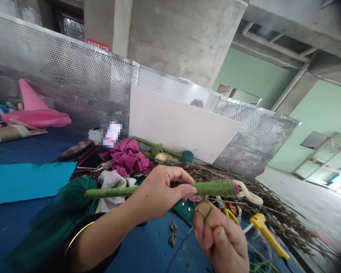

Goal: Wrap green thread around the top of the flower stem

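Observation:
My left hand is closed around a long green stick, thumb and fingers pinching it near its middle. Green thread is wound tightly over the stick's right part. A cream-coloured bent loop sticks out of that end, with a bit of purple at the joint. Just below the wound part, my right hand is curled into a fist, with a tan band around one finger. A thin green strand shows beside this fist, which appears closed on it; the grip itself is mostly hidden.
Dry twigs lie along the blue table's far right edge. A yellow glue gun is at the right. Magenta cloth, a phone, a teal yarn ball and blue sheet lie before a perforated metal partition.

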{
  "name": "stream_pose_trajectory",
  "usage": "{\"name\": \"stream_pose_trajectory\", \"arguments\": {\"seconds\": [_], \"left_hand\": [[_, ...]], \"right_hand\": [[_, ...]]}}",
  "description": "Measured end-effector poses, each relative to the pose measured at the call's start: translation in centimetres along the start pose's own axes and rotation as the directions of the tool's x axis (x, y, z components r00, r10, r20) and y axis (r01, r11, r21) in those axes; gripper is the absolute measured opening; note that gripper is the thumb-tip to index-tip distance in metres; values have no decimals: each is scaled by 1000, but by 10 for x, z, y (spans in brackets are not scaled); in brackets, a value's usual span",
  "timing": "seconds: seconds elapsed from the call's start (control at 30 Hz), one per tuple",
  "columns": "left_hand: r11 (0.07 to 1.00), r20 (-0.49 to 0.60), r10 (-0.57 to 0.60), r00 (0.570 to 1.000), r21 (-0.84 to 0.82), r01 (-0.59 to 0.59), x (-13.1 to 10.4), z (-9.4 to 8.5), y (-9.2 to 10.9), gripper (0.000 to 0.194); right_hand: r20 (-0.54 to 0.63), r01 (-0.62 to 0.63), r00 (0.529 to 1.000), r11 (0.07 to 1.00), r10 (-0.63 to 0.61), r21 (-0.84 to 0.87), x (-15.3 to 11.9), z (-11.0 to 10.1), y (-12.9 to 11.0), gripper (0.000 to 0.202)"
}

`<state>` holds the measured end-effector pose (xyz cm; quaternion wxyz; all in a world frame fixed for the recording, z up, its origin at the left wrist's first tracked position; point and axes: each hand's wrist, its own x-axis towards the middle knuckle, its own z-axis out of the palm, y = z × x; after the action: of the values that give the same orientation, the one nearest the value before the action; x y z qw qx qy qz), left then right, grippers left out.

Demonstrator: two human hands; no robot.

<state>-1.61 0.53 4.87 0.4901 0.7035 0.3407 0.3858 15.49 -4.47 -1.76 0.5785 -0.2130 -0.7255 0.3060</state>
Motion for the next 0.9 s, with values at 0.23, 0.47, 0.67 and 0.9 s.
{"name": "stream_pose_trajectory", "arguments": {"seconds": [0.23,0.47,0.67,0.9], "left_hand": [[998,94,-55,994,-24,57,2,-2,-2,12],[995,122,-81,989,-55,88,3,-3,-3,14],[997,202,-59,978,-44,69,4,-6,-8,18],[994,208,-99,973,-14,104,6,-2,-12,18]], "right_hand": [[-213,-33,976,997,47,68,-4,11,14,34],[-184,-167,974,964,130,-206,-12,-5,23,39],[-313,-206,908,947,279,247,2,2,36,46],[-145,-297,854,697,500,652,23,-5,30,36]]}}
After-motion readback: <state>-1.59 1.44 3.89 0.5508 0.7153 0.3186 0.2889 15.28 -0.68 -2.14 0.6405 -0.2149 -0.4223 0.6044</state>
